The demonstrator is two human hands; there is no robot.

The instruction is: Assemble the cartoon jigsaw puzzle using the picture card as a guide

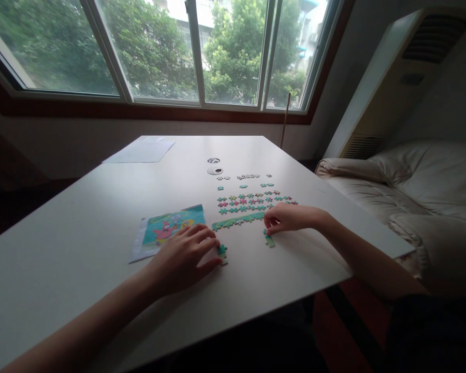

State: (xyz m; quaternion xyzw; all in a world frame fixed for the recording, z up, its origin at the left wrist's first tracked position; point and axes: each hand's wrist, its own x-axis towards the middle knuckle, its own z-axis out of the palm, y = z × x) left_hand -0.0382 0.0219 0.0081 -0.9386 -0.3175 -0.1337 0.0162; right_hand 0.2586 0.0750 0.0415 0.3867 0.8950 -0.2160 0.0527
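My left hand (184,256) lies flat on the white table (81,243), its fingertips touching a small joined bit of jigsaw (222,253). My right hand (289,217) is curled, its fingertips pinching a short strip of jigsaw pieces (269,239) that rests on the table. Between the hands lies a joined green row of pieces (236,221). Behind it, several loose coloured pieces (252,201) are laid out in rows. A cartoon reference picture (166,230) lies under and beside my left hand.
A sheet of paper (140,151) lies at the table's far left. Two small round objects (214,166) sit near the far middle. A cushioned sofa (419,191) stands right of the table, with an air-conditioner unit (388,77) behind it. Windows (159,52) span the far wall.
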